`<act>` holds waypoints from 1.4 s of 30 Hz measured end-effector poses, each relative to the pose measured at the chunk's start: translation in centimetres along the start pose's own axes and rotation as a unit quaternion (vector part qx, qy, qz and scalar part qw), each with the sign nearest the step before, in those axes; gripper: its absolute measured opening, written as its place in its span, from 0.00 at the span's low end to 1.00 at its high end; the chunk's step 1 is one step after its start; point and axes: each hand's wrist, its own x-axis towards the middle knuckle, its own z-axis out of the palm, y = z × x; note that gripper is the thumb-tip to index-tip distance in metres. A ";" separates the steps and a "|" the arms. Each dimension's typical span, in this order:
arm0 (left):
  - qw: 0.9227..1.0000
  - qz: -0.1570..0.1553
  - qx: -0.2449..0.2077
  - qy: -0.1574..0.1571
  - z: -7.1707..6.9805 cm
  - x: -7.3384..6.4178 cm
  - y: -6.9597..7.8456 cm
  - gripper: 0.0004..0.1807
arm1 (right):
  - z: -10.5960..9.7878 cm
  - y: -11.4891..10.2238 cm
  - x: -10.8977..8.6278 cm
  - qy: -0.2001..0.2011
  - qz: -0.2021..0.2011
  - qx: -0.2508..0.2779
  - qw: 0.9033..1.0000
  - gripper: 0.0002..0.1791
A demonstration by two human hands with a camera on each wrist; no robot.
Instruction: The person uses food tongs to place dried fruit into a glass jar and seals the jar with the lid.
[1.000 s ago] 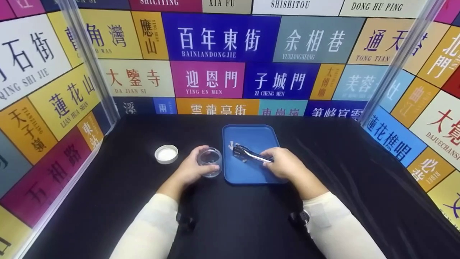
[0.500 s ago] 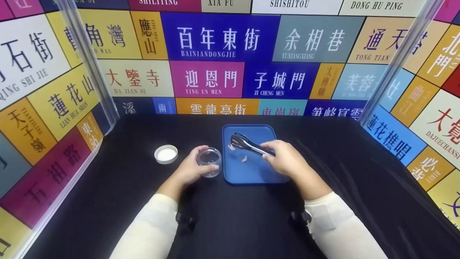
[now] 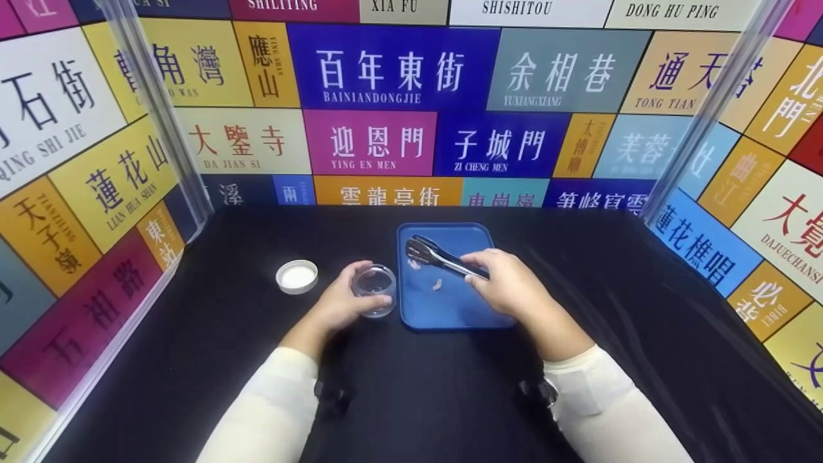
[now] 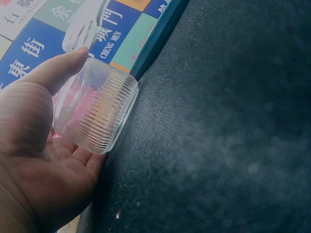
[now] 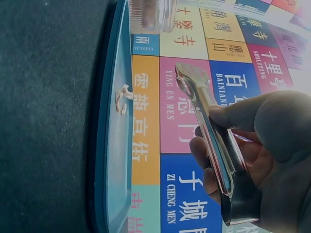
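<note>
My left hand [image 3: 344, 292] grips a clear ribbed glass jar [image 4: 104, 109], thumb on the near side and fingers behind it; it stands on the black cloth beside the tray's left edge. My right hand [image 3: 508, 280] holds metal tongs [image 5: 214, 141], thumb on one arm and fingers round the other. The tong heads are close together, raised over the left part of a blue tray [image 3: 456, 315]. Small pale pieces [image 5: 122, 99] lie on the tray below them, and another pale piece [image 3: 437, 284] lies nearer its middle. I cannot tell whether the tongs pinch anything.
A round white lid [image 3: 297, 277] lies on the black cloth [image 3: 411, 399] left of the jar. Walls with coloured sign panels [image 3: 392, 67] enclose the table at the back and both sides, with clear upright edges [image 3: 170, 122] at the corners.
The tongs have risen from among the pale pieces and shifted slightly left, towards the jar, with my right hand. My left hand and the jar have stayed in place.
</note>
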 end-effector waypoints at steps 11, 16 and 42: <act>1.000 -0.009 0.001 -0.005 0.0 0.0 0.0 0.52 | 0.5 -1.5 -0.6 0.019 -0.050 0.010 0.999 0.21; 1.000 -0.005 0.003 -0.002 -0.1 0.1 -0.2 0.52 | 0.7 -2.5 -1.1 0.021 -0.069 0.016 0.997 0.20; 1.000 0.018 -0.013 -0.005 0.1 0.2 -0.3 0.50 | 1.1 -3.7 -1.7 0.022 -0.100 0.029 0.994 0.21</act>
